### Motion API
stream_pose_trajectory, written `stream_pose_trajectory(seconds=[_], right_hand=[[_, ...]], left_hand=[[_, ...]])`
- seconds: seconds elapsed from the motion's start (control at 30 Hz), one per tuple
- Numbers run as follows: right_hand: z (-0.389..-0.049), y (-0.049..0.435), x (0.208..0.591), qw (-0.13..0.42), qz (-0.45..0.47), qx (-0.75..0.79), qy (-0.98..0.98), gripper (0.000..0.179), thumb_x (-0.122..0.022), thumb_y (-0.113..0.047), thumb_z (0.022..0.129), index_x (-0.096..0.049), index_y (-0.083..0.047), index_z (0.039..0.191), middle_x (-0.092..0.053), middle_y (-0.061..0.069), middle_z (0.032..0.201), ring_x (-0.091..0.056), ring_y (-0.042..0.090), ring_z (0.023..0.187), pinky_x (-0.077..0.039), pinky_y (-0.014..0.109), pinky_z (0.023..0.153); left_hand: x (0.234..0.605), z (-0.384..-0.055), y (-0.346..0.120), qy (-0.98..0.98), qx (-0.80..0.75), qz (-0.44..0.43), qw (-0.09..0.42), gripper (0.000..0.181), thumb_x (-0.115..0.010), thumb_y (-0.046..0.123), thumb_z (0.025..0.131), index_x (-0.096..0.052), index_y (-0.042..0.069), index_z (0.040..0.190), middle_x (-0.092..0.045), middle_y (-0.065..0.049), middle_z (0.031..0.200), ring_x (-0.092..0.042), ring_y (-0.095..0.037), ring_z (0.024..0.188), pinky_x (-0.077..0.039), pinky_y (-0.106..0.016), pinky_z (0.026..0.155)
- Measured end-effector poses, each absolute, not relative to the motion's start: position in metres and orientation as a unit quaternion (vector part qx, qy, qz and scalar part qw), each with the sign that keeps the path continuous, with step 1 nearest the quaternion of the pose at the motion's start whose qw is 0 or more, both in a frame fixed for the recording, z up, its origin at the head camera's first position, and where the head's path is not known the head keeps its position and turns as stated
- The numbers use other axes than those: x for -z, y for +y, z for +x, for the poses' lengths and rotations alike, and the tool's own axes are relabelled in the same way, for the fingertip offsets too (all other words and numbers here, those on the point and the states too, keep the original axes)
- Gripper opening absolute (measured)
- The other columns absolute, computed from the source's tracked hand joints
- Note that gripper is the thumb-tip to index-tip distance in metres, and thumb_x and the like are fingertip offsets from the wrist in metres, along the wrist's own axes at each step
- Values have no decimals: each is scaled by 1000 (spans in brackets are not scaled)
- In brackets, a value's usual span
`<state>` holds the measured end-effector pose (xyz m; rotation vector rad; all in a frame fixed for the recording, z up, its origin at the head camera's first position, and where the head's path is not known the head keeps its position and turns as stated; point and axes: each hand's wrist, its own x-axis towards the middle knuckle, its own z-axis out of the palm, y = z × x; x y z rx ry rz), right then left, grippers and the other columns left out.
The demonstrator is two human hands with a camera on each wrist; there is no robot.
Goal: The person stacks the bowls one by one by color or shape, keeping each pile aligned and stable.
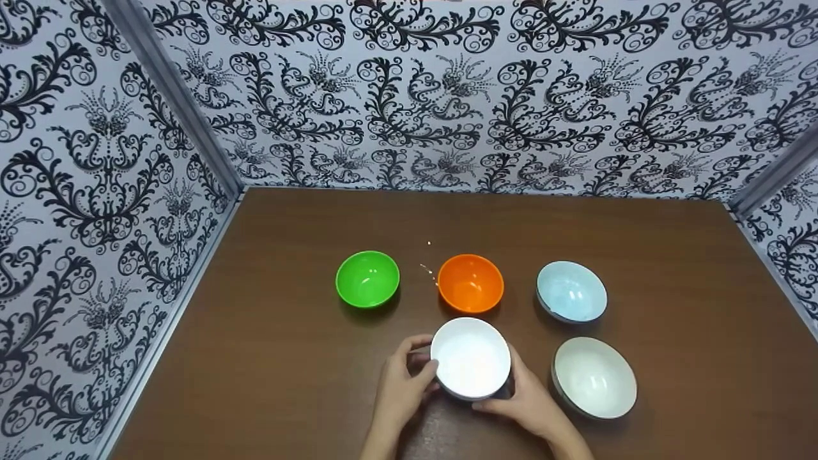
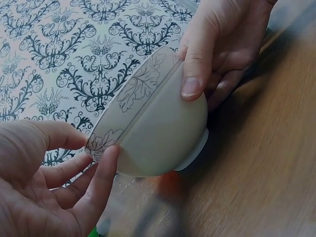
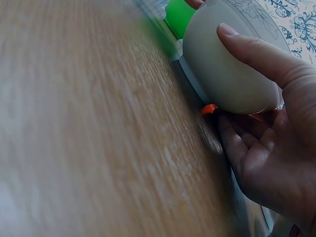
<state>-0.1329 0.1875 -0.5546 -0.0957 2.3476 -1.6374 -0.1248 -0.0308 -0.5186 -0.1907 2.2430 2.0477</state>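
Observation:
A white bowl point(image 1: 471, 358) with a grey leaf pattern below its rim is held between both hands at the near middle of the table. My left hand point(image 1: 402, 383) pinches its left rim, thumb and fingers on either side of the edge in the left wrist view. On the right, my right hand point(image 1: 527, 399) grips the bowl, with the thumb point(image 3: 256, 54) along the outer wall and the fingers under its far side. The bowl's foot ring point(image 2: 193, 152) shows close over the wood in the left wrist view.
Beyond the hands stand a green bowl point(image 1: 367, 279), an orange bowl point(image 1: 471, 283) and a light blue bowl point(image 1: 572, 291) in a row. A cream bowl point(image 1: 594, 378) is close to the right hand. Patterned walls point(image 1: 447, 115) bound the brown table point(image 1: 281, 358) at back and sides.

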Motion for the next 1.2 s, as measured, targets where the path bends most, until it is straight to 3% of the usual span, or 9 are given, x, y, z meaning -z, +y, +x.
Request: stream_pose_trajectory(seconds=[0.2,0.47,0.77,0.93,1.2], right_hand=[[-132,188,556,139,-29,569,810,120,-94,-19,62,-21,-9,158,-34,11,161,-32,27,147,-25,24,117],[-132,188,557,138,-26,576,805,121,-95,-17,61,-22,-10,158,-34,10,161,-33,23,146,-25,17,115],[-132,188,556,141,-18,574,806,121,-95,-17,62,-22,-9,158,-34,10,161,-33,22,146,-24,18,116],[-132,187,554,141,-17,573,807,121,-95,-18,62,-22,-10,158,-35,9,161,-34,21,145,-24,22,118],[-133,187,554,141,-27,575,805,120,-94,-19,63,-21,-8,158,-35,10,161,-33,25,146,-19,49,123]], left_hand=[[521,-126,-31,737,-672,-59,49,35,-67,4,88,-63,5,123,-68,-15,117,-65,-17,91,-59,-27,60],[520,-127,-30,739,-669,-63,56,35,-66,3,88,-63,4,123,-68,-15,115,-65,-17,91,-59,-27,61],[521,-127,-31,737,-671,-63,54,36,-67,3,88,-63,3,124,-69,-15,113,-65,-16,91,-61,-32,63],[520,-126,-30,740,-666,-71,59,36,-67,3,88,-63,6,124,-69,-14,114,-65,-17,93,-61,-32,64],[519,-124,-30,748,-656,-78,59,35,-68,6,89,-64,9,124,-66,-13,121,-63,-19,100,-59,-27,66]])
